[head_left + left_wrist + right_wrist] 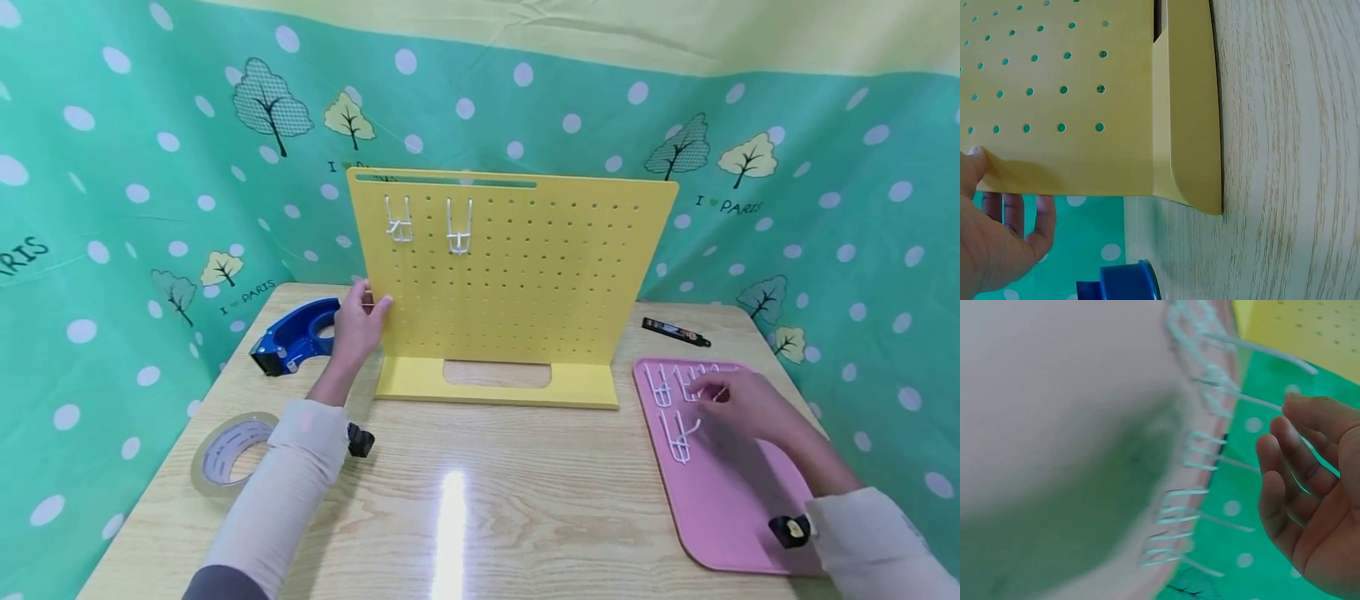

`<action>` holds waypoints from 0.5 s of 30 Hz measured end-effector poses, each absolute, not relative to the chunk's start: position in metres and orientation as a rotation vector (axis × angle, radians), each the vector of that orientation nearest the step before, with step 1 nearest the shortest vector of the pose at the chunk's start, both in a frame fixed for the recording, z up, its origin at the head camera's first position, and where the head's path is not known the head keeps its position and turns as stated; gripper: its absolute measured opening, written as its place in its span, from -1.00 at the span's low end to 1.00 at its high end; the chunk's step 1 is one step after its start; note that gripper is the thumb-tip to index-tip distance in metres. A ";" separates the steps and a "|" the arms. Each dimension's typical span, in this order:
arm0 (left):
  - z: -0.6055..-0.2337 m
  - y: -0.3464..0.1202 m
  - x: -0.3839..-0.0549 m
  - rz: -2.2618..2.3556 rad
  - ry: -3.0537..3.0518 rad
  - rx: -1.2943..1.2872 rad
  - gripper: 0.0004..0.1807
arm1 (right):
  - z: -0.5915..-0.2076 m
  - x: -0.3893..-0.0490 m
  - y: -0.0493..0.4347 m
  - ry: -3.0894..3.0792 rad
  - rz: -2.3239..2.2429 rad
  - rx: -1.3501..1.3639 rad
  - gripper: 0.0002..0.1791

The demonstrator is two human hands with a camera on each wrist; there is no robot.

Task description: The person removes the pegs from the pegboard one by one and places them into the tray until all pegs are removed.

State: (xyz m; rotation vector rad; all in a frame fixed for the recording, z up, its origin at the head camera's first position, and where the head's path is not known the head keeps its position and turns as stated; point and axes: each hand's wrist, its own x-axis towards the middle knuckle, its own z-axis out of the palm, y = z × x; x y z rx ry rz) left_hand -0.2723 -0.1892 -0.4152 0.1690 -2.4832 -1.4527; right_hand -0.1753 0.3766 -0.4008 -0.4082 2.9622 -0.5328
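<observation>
A yellow pegboard [570,312] stands upright on its base, with two white wire hooks [459,242] hung near its upper left. My left hand [358,323] grips the board's left edge, thumb on the front face and fingers behind, as the left wrist view also shows. On the right lies a pink tray [720,508] with several white wire hooks [679,446] in it. Over the tray's far part is my right hand [738,402], its fingers loosely bent. In the right wrist view the thumb and fingertips come close to the prong of a hook [1213,394], holding nothing.
Left of the board lies a blue tape dispenser [300,337], with a roll of clear tape [213,458] nearer the front. A black marker-like stick [675,332] rests behind the tray. A green dotted curtain [465,108] encloses the wooden table [540,492] at the back and sides.
</observation>
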 end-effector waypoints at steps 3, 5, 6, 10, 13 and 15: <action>-0.415 -0.189 -0.273 -1.463 -2.484 0.179 -0.64 | -0.387 -0.181 0.371 2.996 -0.517 -0.401 -0.74; -0.415 -0.188 -0.272 -1.468 -2.484 0.179 -0.64 | -0.377 -0.184 0.365 3.011 -0.525 -0.390 -0.74; -0.415 -0.189 -0.273 -1.470 -2.482 0.176 -0.64 | -0.372 -0.186 0.362 3.022 -0.533 -0.387 -0.75; -0.416 -0.189 -0.273 -1.465 -2.477 0.159 -0.63 | -0.354 -0.193 0.347 3.084 -0.582 -0.396 -0.78; -0.416 -0.190 -0.273 -1.458 -2.480 0.161 -0.63 | -0.343 -0.198 0.334 3.137 -0.602 -0.428 -0.79; -0.417 -0.190 -0.273 -1.459 -2.483 0.168 -0.63 | -0.338 -0.201 0.323 3.158 -0.607 -0.442 -0.77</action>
